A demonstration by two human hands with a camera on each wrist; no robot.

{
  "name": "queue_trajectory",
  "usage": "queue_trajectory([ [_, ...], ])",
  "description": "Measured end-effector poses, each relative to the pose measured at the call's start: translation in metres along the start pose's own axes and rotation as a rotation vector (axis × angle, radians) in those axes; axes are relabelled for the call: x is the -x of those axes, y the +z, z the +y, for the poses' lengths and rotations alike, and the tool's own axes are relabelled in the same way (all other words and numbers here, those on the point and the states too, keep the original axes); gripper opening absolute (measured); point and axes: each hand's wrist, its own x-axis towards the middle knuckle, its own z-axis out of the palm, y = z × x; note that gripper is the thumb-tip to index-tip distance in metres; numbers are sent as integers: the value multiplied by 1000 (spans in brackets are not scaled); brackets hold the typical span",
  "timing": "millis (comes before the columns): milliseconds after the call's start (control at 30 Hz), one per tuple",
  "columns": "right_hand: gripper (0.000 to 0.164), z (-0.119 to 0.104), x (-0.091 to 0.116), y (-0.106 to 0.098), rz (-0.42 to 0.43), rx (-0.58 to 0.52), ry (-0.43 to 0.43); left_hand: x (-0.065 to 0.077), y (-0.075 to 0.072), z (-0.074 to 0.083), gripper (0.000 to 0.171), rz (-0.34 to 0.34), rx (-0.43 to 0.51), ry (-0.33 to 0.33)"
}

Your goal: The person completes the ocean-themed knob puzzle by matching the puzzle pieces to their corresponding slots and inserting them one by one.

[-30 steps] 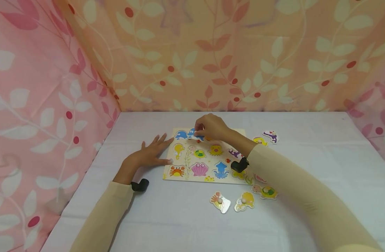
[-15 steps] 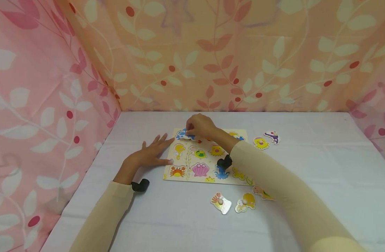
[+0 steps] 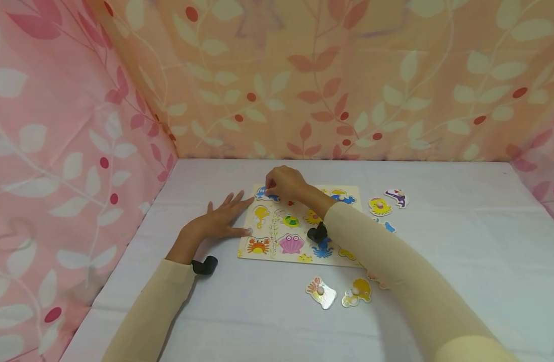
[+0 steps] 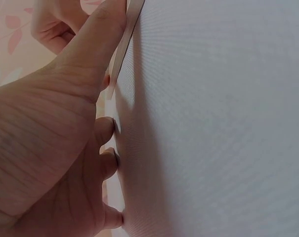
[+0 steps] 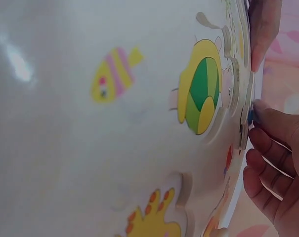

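Observation:
A wooden puzzle board (image 3: 280, 257) with printed sea animals lies flat on the table. Fingers and thumb of my right hand (image 3: 286, 182) pinch a blue sea-animal puzzle piece (image 3: 273, 197) by its knob, at the board's far left corner. In the right wrist view the blue knob (image 5: 251, 116) shows between thumb and finger; the piece is seen edge-on, so whether it sits in its recess is unclear. My left hand (image 3: 219, 219) rests spread at the board's left edge. Its thumb (image 4: 102, 37) touches the edge, and the other fingertips touch the cloth.
Near the front lie loose knobbed pieces: a hermit crab-like one (image 3: 321, 292) and a yellow one (image 3: 357, 292). Right of the board are an octopus piece (image 3: 379, 206) and a purple piece (image 3: 397, 197). My right sleeve (image 3: 385, 251) partly covers others. Patterned curtains (image 3: 277, 100) stand behind the table.
My right hand has moved left with the blue piece to the board's far left corner and lowered there. The left hand has kept its place.

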Motion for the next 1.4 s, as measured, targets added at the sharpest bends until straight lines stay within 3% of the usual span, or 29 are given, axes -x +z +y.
queue_trajectory([
  [500, 15, -1, -6, 4, -8, -3, -1, 2, -1, 6, 103, 10, -22, -21],
  [1400, 13, -2, -7, 1, -55, 14, 22, 0, -1, 4, 103, 13, -32, -10],
])
